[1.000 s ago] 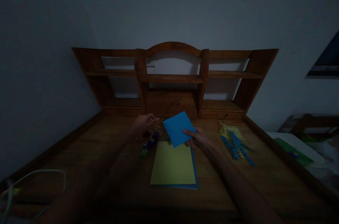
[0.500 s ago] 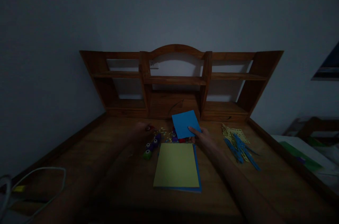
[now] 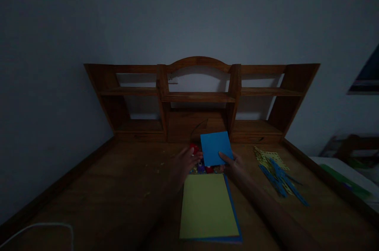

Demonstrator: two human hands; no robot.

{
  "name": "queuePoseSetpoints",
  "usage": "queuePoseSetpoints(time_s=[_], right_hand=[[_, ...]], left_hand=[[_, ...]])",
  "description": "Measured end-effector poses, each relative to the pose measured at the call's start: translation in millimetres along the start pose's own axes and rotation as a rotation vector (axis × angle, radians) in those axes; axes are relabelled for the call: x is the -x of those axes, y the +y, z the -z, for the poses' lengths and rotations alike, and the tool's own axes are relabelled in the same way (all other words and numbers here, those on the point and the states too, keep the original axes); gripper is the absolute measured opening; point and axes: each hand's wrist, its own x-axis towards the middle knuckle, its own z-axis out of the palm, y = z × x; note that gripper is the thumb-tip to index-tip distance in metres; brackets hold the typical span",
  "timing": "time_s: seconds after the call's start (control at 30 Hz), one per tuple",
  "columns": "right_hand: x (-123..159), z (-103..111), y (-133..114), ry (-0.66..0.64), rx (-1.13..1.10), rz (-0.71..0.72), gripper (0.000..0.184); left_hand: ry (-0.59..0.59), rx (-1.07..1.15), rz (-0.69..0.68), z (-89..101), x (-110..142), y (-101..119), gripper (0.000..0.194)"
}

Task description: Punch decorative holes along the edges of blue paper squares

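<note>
My right hand grips a square of blue paper at its lower right, thumb on top, and holds it above the desk. My left hand is left of the blue square, its fingers stretched towards the right. At its fingertips is a small red piece. A purple piece and another red piece lie below the blue square's lower edge, partly hidden. Closer to me, a larger yellow sheet rests on blue paper.
Yellow punched paper and blue cut strips lie on the right of the wooden desk. Tiny paper scraps are scattered left of my left hand. A wooden shelf unit stands at the back; a white cable lies front left.
My left hand has swung right, towards the blue square, with a red piece at its fingers. The purple and green pieces left of the yellow sheet no longer show there. My right hand keeps the blue paper.
</note>
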Motion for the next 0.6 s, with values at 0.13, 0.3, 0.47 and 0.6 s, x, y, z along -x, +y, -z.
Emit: queuePoseSetpoints(time_s=[0.13, 0.3, 0.47, 0.6], right_hand=[[-1.0, -1.4, 5.4, 0.063, -0.021, 0.038, 0.035], [0.5, -1.3, 4.3, 0.131, -0.014, 0.012, 0.035], [4.9, -4.1, -1.3, 0.179, 0.018, 0.004, 0.038], [9.6, -7.4, -4.3, 0.14, 0.039, -0.005, 0.037]], left_hand=[[-0.061, 0.052, 0.041, -1.5, 9.4, -22.6, 0.037], [-0.175, 0.063, 0.092, 6.8, 6.0, -27.9, 0.029], [-0.154, -0.003, 0.057, 25.2, -11.5, -12.5, 0.036], [-0.13, 0.039, 0.017, 32.1, -18.1, -5.9, 0.03]])
